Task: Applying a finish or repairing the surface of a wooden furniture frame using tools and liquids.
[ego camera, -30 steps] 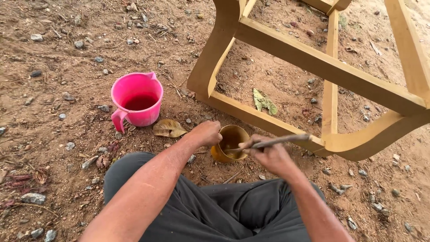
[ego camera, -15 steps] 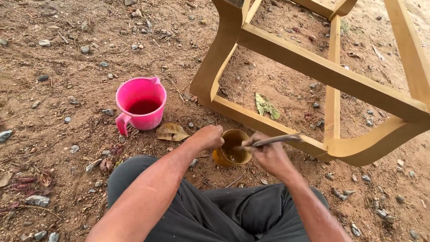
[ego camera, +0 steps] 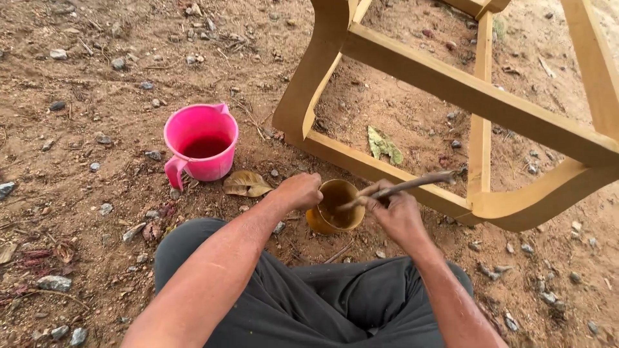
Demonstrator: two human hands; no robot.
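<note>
Head view unchanged: left hand [ego camera: 300,191] still grips small pot [ego camera: 335,206], right hand [ego camera: 394,209] holds stick [ego camera: 412,185].

Outdoor ground [ego camera: 97,77] of bare reddish-brown dirt, strewn with small grey stones [ego camera: 54,282], twigs and dry leaves [ego camera: 246,184], under even, soft daylight without hard shadows. A yellow-tan wooden frame [ego camera: 464,90] of furniture stands on the dirt at upper right, its curved legs and straight rails enclosing open soil with one green leaf [ego camera: 383,144]. A pink jug [ego camera: 201,147] sits on the ground to the frame's left.
</note>
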